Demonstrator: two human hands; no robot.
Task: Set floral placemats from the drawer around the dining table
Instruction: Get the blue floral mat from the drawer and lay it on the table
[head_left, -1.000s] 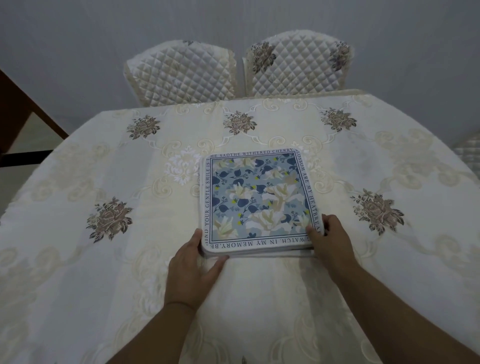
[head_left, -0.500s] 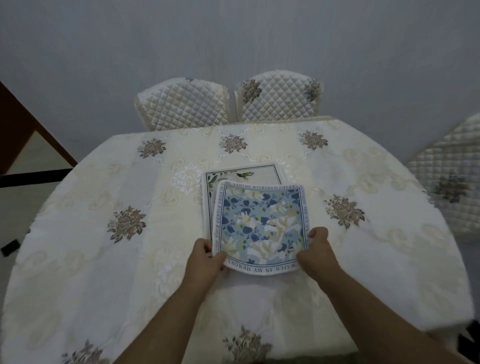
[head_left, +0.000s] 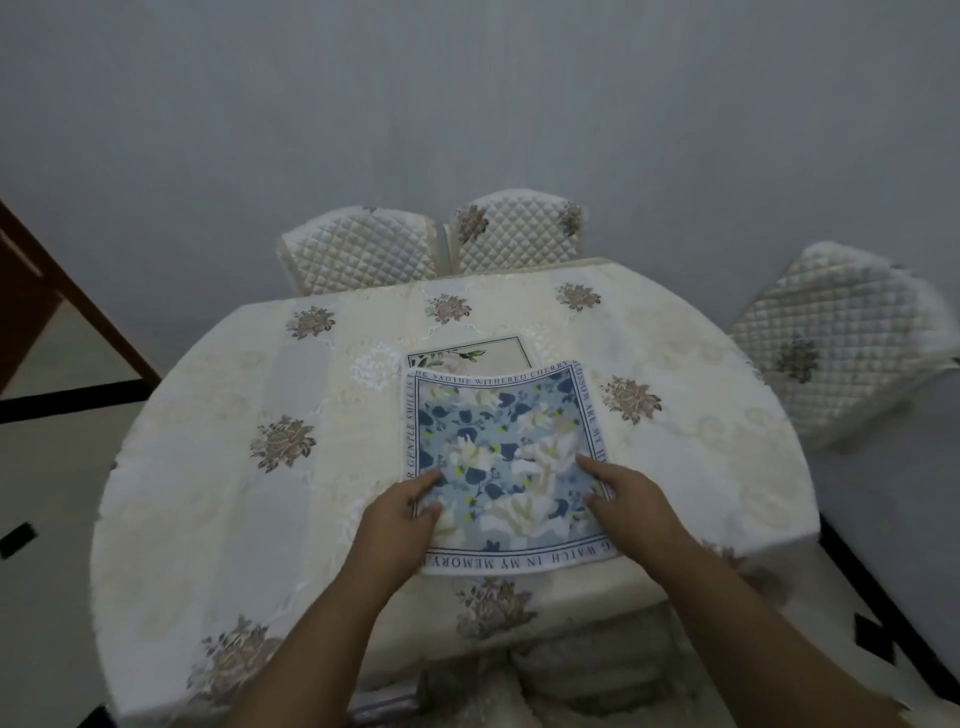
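Both hands pinch the blue mat by its near corners: the left hand at 7 o'clock, the right hand at 4, thumbs on top. The mat lies low over the table, its far edge overlapping the stack at 12 o'clock. Judged best: draw it toward 6 evenly with both hands so it stays square, then lay it flat just inside the near table edge without overhang. Open cloth lies at 9 and 3; chairs crowd 12 and 2.
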